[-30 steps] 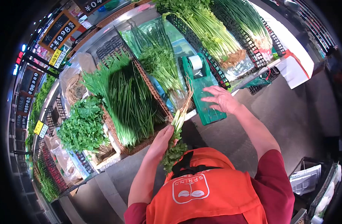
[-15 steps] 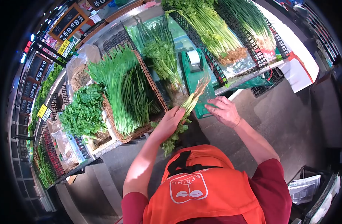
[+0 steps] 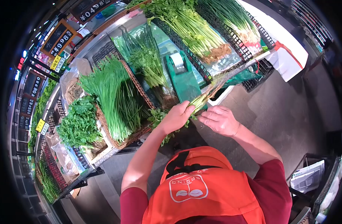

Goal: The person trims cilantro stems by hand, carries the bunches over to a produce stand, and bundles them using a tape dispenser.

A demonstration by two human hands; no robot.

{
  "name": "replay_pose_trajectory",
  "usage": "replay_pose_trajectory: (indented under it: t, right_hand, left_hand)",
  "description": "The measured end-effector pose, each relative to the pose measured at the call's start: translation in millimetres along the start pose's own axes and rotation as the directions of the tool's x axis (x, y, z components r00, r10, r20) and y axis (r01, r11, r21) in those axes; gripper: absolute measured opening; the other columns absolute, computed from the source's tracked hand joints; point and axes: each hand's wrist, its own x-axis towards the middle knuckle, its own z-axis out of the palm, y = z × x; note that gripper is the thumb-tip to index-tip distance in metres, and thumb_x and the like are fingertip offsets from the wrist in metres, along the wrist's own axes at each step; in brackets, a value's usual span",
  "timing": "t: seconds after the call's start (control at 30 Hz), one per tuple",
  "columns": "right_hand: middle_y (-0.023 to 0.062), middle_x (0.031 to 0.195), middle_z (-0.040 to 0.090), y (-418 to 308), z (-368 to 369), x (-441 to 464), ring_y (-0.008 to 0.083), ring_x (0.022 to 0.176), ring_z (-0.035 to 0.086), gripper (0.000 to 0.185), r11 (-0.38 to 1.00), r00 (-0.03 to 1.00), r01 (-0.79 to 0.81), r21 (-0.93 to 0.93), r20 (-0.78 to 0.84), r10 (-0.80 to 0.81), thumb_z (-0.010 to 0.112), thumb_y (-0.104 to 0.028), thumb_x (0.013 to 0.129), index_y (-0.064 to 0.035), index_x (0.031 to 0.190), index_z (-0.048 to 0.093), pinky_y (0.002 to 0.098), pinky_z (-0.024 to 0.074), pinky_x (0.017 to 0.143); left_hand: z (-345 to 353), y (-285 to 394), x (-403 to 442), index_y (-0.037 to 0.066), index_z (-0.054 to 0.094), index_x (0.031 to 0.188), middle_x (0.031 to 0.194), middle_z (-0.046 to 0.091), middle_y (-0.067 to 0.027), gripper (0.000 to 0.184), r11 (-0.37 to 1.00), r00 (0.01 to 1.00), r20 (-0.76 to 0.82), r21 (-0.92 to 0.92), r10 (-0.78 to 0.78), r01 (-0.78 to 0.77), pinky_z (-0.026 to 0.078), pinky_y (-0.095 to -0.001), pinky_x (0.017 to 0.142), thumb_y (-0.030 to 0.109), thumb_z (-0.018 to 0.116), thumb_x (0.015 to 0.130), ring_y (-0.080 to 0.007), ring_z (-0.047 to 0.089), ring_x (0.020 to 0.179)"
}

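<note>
My left hand (image 3: 178, 118) is closed around the stems of a bunch of coriander (image 3: 199, 101). Its pale roots point up and right, and its leaves hang to the left below my wrist. Close by on the right is my right hand (image 3: 221, 120), its fingers curled and pinched together beside the stems. Whatever is between those fingertips is too small or hidden to make out. Just beyond both hands lies a green tape dispenser (image 3: 186, 83) with a white roll (image 3: 177, 59), on the edge of the vegetable stand.
A wicker basket (image 3: 138, 83) holds garlic chives (image 3: 111, 97). Leafy greens (image 3: 79, 121) lie to its left. Behind the dispenser, black crates hold celery (image 3: 189, 31) and spring onions (image 3: 234, 22). A white board (image 3: 290, 61) juts out at right. A dark crate (image 3: 307, 179) stands lower right.
The view has shifted, so the stand appears further left. My left hand has moved right with the coriander. My right hand has come away from the dispenser's front end to the stems.
</note>
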Motion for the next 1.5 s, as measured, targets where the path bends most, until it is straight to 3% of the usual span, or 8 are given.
replay_pose_trajectory:
  t: [0.17, 0.43, 0.57, 0.7, 0.87, 1.3, 1.4, 1.5]
  right_hand:
    - [-0.0006, 0.084, 0.058, -1.1, -3.4, 2.0, 0.0160, 0.077, 0.054, 0.020, 0.997, 0.999, 0.031, 0.075, 0.030, -0.034, 0.062, -0.012, 0.064, -0.0085, 0.084, 0.062, 0.0287, 0.0469, 0.064]
    - [0.0027, 0.075, 0.058, 6.4, 3.4, 6.5, 0.0196, 0.070, 0.053, 0.009, 0.896, 0.978, -0.206, 0.394, 0.049, 0.203, 0.066, -0.013, 0.069, -0.0078, 0.076, 0.063, 0.0304, 0.0453, 0.062]
    - [0.0021, 0.075, 0.057, -2.4, 3.8, 5.5, 0.0204, 0.073, 0.053, 0.008, 0.922, 0.991, -0.127, 0.365, 0.001, 0.136, 0.067, -0.012, 0.070, -0.0080, 0.075, 0.063, 0.0310, 0.0447, 0.062]
    - [0.0012, 0.075, 0.057, -15.0, 1.4, -6.2, 0.0204, 0.075, 0.053, 0.009, 0.861, 0.974, -0.223, 0.457, 0.130, 0.184, 0.067, -0.013, 0.069, -0.0074, 0.072, 0.061, 0.0310, 0.0456, 0.066]
    - [0.0033, 0.080, 0.059, -19.7, 27.3, -39.1, 0.0234, 0.076, 0.055, 0.011, 0.878, 0.890, -0.353, 0.323, 0.406, 0.209, 0.060, -0.013, 0.071, -0.0086, 0.080, 0.063, 0.0319, 0.0470, 0.068]
    - [0.0068, 0.138, 0.026, -55.1, 62.1, -94.4, 0.0277, 0.106, 0.050, 0.069, 0.926, 0.511, -0.265, -0.269, 0.775, 0.372, 0.054, -0.014, 0.077, -0.0209, 0.138, 0.021, 0.0334, 0.0473, 0.079]
    - [0.0091, 0.128, 0.043, -55.7, 61.4, -107.4, 0.0291, 0.097, 0.055, 0.049, 0.893, 0.467, -0.383, -0.235, 0.785, 0.407, 0.053, -0.016, 0.081, -0.0192, 0.128, 0.040, 0.0351, 0.0479, 0.074]
    - [0.0062, 0.096, 0.061, -43.5, 16.2, -45.5, 0.0197, 0.077, 0.059, 0.023, 0.489, 0.450, -0.859, 0.149, 0.675, 0.585, 0.054, -0.016, 0.083, -0.0133, 0.106, 0.057, 0.0304, 0.0473, 0.068]
  left_hand:
    - [8.4, 6.4, -3.3, -0.001, 0.043, 0.085, 0.062, 0.050, -0.0226, 0.027, 0.975, 0.979, -0.018, 0.095, 0.203, -0.200, 0.037, -0.0455, 0.054, 0.026, 0.042, 0.090, -0.0403, 0.051, 0.061]
    - [20.6, 8.2, -14.0, 0.000, 0.043, 0.092, 0.077, 0.055, -0.0270, 0.027, 0.970, 0.975, 0.203, 0.209, 0.085, -0.128, 0.042, -0.0499, 0.066, 0.027, 0.040, 0.089, -0.0423, 0.055, 0.075]
    - [16.6, -2.7, -21.6, 0.000, 0.041, 0.091, 0.078, 0.054, -0.0252, 0.030, 0.997, 0.987, 0.146, -0.017, 0.073, -0.071, 0.040, -0.0468, 0.064, 0.030, 0.040, 0.091, -0.0425, 0.053, 0.078]
    - [20.6, -36.3, -20.4, -0.001, 0.039, 0.092, 0.071, 0.048, -0.0201, 0.033, 0.986, 0.996, -0.074, -0.156, 0.043, -0.055, 0.038, -0.0406, 0.062, 0.032, 0.039, 0.092, -0.0322, 0.050, 0.068]
    - [0.6, -2.5, -39.3, 0.008, 0.041, 0.122, 0.080, 0.048, 0.0041, 0.040, 0.836, 0.969, 0.131, -0.490, -0.210, 0.247, 0.034, -0.0187, 0.056, 0.035, 0.036, 0.092, -0.0042, 0.043, 0.069]
    - [2.7, -7.7, -51.1, 0.007, 0.043, 0.119, 0.080, 0.047, 0.0034, 0.037, 0.773, 0.983, 0.072, -0.609, -0.170, 0.179, 0.035, -0.0171, 0.057, 0.034, 0.037, 0.094, -0.0035, 0.042, 0.070]
    - [0.0, -6.0, -51.4, 0.007, 0.043, 0.118, 0.083, 0.048, 0.0029, 0.037, 0.803, 0.987, 0.057, -0.575, -0.150, 0.155, 0.036, -0.0183, 0.058, 0.034, 0.038, 0.093, -0.0040, 0.042, 0.071]
    - [4.6, -7.3, -51.2, 0.006, 0.042, 0.118, 0.085, 0.049, 0.0023, 0.037, 0.864, 0.990, -0.008, -0.490, -0.139, 0.117, 0.037, -0.0193, 0.058, 0.033, 0.039, 0.093, -0.0040, 0.043, 0.071]
